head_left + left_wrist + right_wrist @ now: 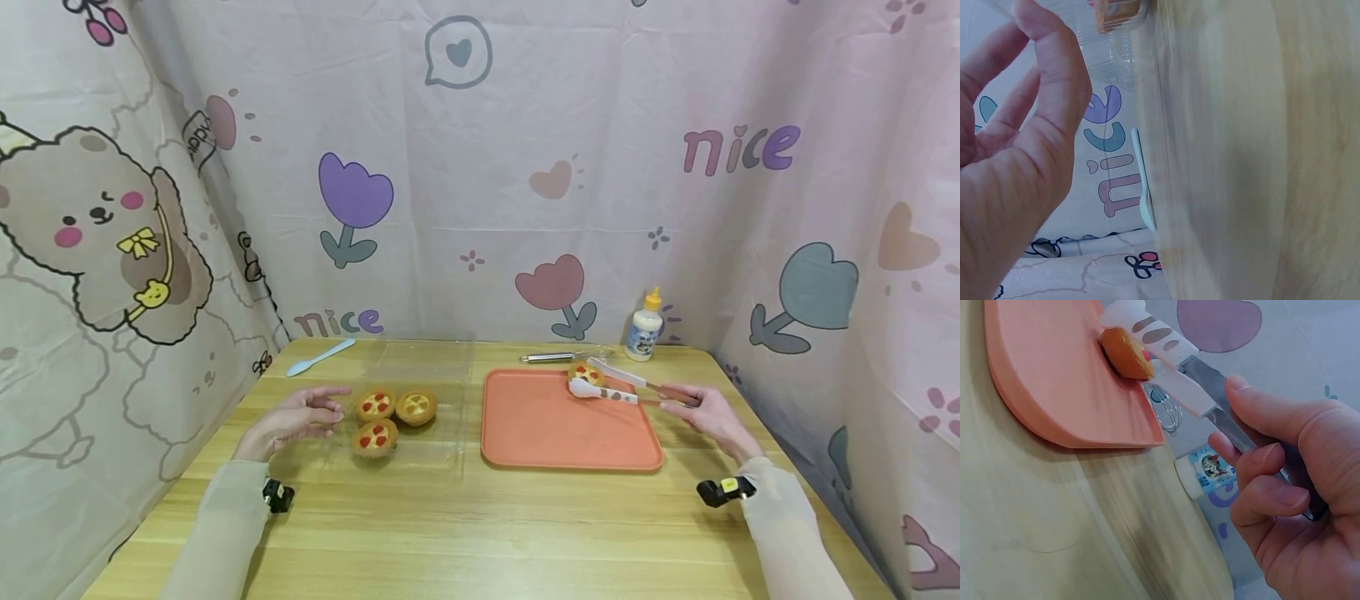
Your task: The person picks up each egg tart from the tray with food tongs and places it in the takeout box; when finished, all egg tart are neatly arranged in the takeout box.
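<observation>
My right hand (pixel 705 417) grips a pair of tongs (pixel 1185 387) by the metal handles. Their white slotted tips stand on either side of a small round tart (pixel 586 373) with red pieces on top. That tart is at the back edge of the orange tray (pixel 562 429), toward its right side. My left hand (pixel 294 421) is at the left side of a clear plastic container (pixel 442 454), fingers loosely bent; whether they touch its rim cannot be told. Inside the container sit three more tarts, two red-topped and one yellow tart (pixel 416 407).
A whisk (pixel 558 357) lies behind the tray. The white bottle (pixel 643 327) with a yellow cap stands at the back right. A pale blue spoon (pixel 321 357) lies at the back left. The container's lid (pixel 420 357) is folded open toward the patterned curtain.
</observation>
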`<state>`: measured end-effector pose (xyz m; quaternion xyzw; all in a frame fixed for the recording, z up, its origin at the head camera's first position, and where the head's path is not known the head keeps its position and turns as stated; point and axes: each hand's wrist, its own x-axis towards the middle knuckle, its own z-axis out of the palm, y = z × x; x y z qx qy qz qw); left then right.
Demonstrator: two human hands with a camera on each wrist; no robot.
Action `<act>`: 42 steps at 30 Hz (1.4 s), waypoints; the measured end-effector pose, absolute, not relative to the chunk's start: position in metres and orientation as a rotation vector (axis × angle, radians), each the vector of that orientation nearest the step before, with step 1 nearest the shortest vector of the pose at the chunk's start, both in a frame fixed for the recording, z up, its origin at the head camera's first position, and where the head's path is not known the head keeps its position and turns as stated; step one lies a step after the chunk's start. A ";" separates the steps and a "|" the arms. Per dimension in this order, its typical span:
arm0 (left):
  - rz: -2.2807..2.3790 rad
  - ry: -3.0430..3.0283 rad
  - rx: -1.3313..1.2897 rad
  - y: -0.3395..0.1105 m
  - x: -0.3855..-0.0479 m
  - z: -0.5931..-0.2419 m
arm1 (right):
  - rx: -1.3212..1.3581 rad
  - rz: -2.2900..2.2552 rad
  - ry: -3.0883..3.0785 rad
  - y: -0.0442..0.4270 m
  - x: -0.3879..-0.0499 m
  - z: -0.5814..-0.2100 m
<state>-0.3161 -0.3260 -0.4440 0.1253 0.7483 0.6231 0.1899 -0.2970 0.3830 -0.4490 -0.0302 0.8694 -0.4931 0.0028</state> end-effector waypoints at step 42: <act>1.753 2.101 0.348 -0.327 -0.313 -0.444 | -0.167 -1.600 2.699 0.349 -0.297 -0.447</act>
